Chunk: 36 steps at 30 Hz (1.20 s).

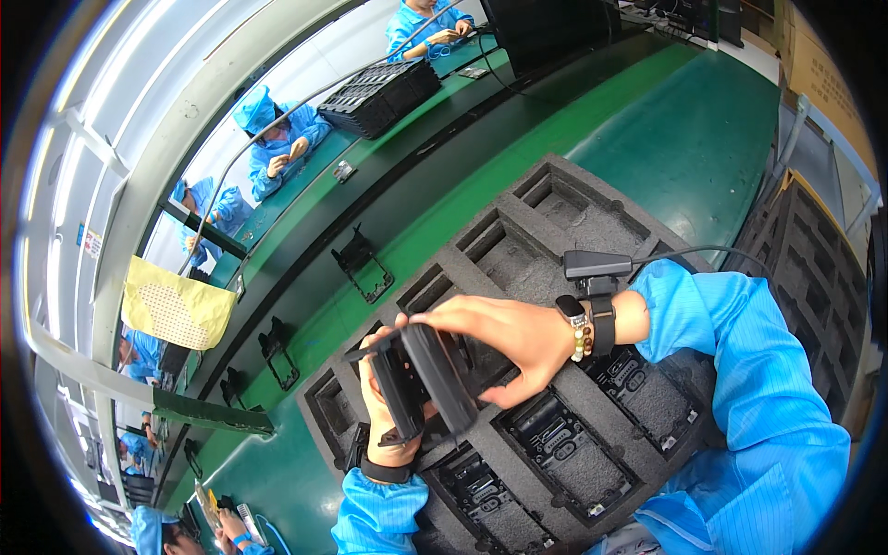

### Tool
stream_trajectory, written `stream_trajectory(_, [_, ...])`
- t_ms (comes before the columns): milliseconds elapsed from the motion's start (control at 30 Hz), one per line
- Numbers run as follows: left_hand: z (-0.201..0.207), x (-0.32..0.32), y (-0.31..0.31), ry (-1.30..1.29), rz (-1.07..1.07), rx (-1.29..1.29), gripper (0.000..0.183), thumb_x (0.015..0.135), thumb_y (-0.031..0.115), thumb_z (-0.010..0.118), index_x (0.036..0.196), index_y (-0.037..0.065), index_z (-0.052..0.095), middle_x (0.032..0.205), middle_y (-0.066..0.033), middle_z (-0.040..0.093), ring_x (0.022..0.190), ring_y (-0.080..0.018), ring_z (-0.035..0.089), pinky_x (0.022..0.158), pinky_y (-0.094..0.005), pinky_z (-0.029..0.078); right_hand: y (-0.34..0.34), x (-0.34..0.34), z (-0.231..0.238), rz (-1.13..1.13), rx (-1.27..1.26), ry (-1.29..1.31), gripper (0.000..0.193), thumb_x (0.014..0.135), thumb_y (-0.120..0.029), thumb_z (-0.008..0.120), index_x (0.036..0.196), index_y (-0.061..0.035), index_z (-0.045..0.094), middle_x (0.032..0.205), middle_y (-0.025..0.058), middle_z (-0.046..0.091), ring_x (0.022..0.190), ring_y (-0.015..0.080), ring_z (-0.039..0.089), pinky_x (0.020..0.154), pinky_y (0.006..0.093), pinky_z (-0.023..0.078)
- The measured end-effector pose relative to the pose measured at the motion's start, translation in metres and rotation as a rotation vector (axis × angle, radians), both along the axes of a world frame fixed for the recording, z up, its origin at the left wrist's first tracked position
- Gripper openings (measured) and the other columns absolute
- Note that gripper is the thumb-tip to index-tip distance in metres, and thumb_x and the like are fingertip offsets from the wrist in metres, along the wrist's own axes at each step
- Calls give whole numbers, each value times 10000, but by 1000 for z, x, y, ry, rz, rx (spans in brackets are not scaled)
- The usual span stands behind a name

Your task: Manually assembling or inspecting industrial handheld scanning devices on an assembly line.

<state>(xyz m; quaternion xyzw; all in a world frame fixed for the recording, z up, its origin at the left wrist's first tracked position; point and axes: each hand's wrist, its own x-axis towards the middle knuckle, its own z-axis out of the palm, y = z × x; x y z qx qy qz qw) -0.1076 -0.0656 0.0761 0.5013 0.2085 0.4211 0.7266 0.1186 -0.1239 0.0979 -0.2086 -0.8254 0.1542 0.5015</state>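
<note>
Both hands are raised over a grey foam tray [486,365]. My left hand [377,407] is closed around a black plastic housing [396,393], its fingers partly hidden behind it. My right hand [509,338] reaches in from the right, its thumb and fingers closed on a second black slab-like housing [439,379]. The two pieces stand on edge side by side; whether they are joined, I cannot tell. Below them, several black housings with moulded cut-outs, such as one near my right wrist [638,384] and one in the middle [564,453], lie in the tray's pockets.
Black brackets [363,264] stand along the green bench [647,120] beyond the tray. A dark cable [703,248] runs from a device on my right wrist. Stacked black trays [805,277] stand at right. Across the bench sit co-workers in blue, near another tray stack [381,97].
</note>
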Motion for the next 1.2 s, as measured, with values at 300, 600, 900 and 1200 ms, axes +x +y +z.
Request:
stream_trajectory(300, [22, 3, -17, -198, -52, -75, 967, 556, -156, 661, 1430, 156, 387, 1457, -50, 415, 1353, -274, 408, 1120, -528, 351, -4, 4, 2, -367, -411, 233, 955, 674, -269, 807, 1426, 9, 288, 1298, 181, 456, 990, 254, 560, 872, 359, 490])
stream_trajectory(600, [30, 4, -15, -337, -80, -308, 795, 584, -145, 476, 1336, 109, 435, 1200, -95, 516, 1148, -271, 531, 946, -406, 487, 6, -1, -5, -632, -304, 117, 949, 688, -331, 795, 1423, -13, 286, 1297, 203, 437, 1202, 372, 500, 970, 426, 465])
stream_trajectory(900, [29, 4, -13, -246, -178, -325, 670, 701, -54, 630, 1335, 81, 462, 1227, -115, 519, 1111, -312, 514, 882, -383, 489, 14, 3, -14, -650, -330, 69, 985, 694, -372, 796, 1440, -9, 265, 1293, 202, 439, 1200, 376, 511, 957, 446, 472])
stream_trajectory(1200, [15, 4, 1, -124, -81, -459, 412, 969, 347, 520, 1193, 3, 555, 1088, -148, 641, 939, -280, 639, 719, -343, 509, 35, 26, -13, 445, -1316, 858, 470, 972, -453, 456, 1268, -102, 552, 1237, 68, 618, 1052, 162, 625, 826, 293, 506])
